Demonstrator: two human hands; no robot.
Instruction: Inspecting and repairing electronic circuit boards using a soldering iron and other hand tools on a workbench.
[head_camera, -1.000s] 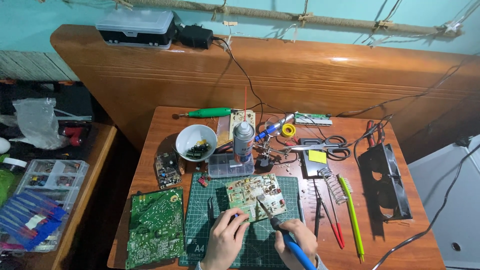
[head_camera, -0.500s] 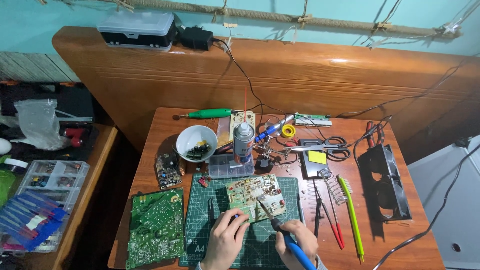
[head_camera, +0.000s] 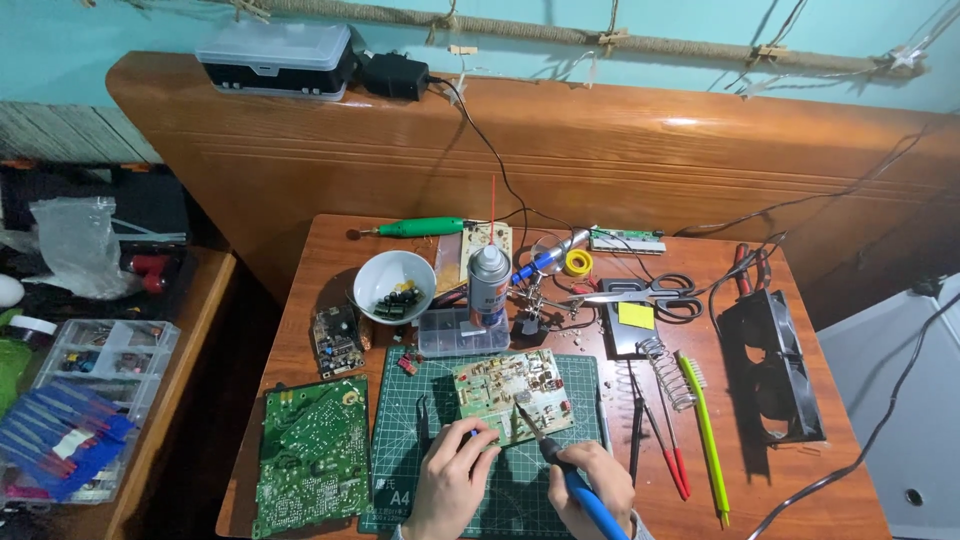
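A pale circuit board (head_camera: 505, 393) lies on a green cutting mat (head_camera: 420, 470) at the near side of the wooden table (head_camera: 780, 480). My left hand (head_camera: 450, 478) pinches a thin wire or small part at the board's near edge. My right hand (head_camera: 590, 482) grips a blue-handled soldering iron (head_camera: 575, 485), and its tip touches the board near the left fingertips. Black tweezers (head_camera: 423, 420) lie on the mat left of my left hand.
A large green circuit board (head_camera: 310, 455) lies at the near left. A white bowl of parts (head_camera: 394, 285), a spray can (head_camera: 488, 285), a clear parts box (head_camera: 452, 332), scissors (head_camera: 650, 292), a coil stand (head_camera: 665, 372), a green brush (head_camera: 705, 440) and black fans (head_camera: 770, 370) stand around.
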